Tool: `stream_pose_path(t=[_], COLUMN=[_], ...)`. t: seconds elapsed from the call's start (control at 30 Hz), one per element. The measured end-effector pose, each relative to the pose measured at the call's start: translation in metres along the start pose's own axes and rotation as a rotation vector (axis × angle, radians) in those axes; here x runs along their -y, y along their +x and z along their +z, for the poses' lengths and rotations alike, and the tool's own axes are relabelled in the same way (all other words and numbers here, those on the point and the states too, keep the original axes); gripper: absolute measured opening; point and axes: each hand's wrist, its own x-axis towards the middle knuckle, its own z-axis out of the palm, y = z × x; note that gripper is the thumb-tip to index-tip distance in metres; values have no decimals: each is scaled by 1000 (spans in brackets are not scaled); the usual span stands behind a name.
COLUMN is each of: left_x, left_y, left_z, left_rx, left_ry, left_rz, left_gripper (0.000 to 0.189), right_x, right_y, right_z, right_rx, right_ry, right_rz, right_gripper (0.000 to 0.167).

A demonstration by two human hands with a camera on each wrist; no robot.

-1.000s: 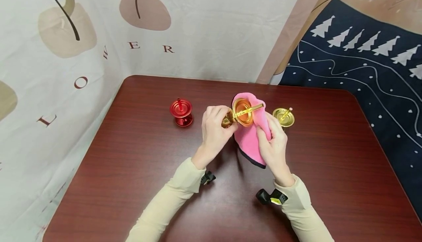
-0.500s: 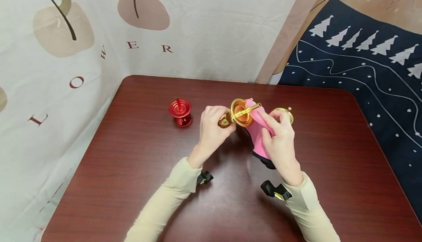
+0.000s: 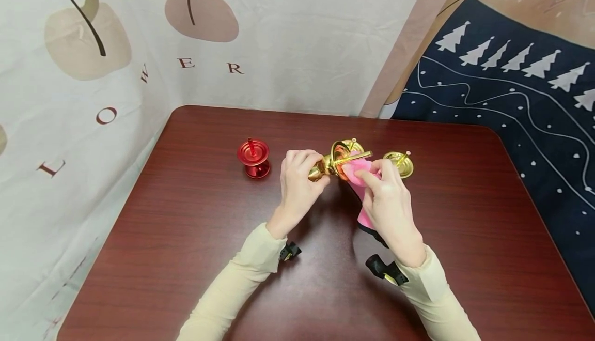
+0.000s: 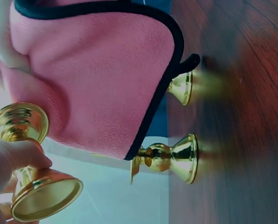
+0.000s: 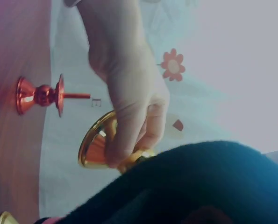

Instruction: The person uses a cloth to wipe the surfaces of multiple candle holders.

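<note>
My left hand (image 3: pixel 297 178) grips a shiny gold candlestick (image 3: pixel 321 169) by its narrow stem, tilted on its side with dish and spike toward the right. In the left wrist view the base of this candlestick (image 4: pixel 45 198) faces the camera. Pinched in my right hand (image 3: pixel 391 201) is a pink cloth (image 3: pixel 366 220) with black edging, its upper part bunched at the inside of the dish. The rest of the cloth hangs down, spread wide in the left wrist view. In the right wrist view, its dark edge hides part of the held candlestick.
Two more gold candlesticks stand upright behind the hands, one (image 3: pixel 355 147) just past the held dish and another (image 3: pixel 403 165) to its right. A red candlestick (image 3: pixel 254 158) stands left of the left hand. All three rest on the dark reddish wooden table (image 3: pixel 186 227).
My right hand has bunched the cloth and brought it from behind the dish round to its inside. The gold candlestick behind now shows. My left hand has kept its grip.
</note>
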Motion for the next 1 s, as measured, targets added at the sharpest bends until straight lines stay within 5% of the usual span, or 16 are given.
stream_pose_path(t=[0.13, 0.33, 0.6, 0.8, 1.0], left_x=[-1, -2, 2, 7, 11], left_y=[0, 1, 2, 3, 8], left_z=[2, 4, 0, -1, -4], left_rx=[-17, -46, -60, 36, 206], left_ry=[59, 84, -153, -284, -410], left_rz=[52, 85, -7, -9, 26], left_gripper=[29, 28, 28, 29, 30], right_x=[3, 10, 2, -12, -20], right_y=[-1, -3, -5, 0, 4], right_z=[-1, 8, 13, 14, 17], right_rx=[8, -89, -170, -242, -349], right_ry=[107, 335, 340, 329, 342], right_rz=[15, 83, 36, 39, -5], right_gripper=[30, 35, 30, 25, 23])
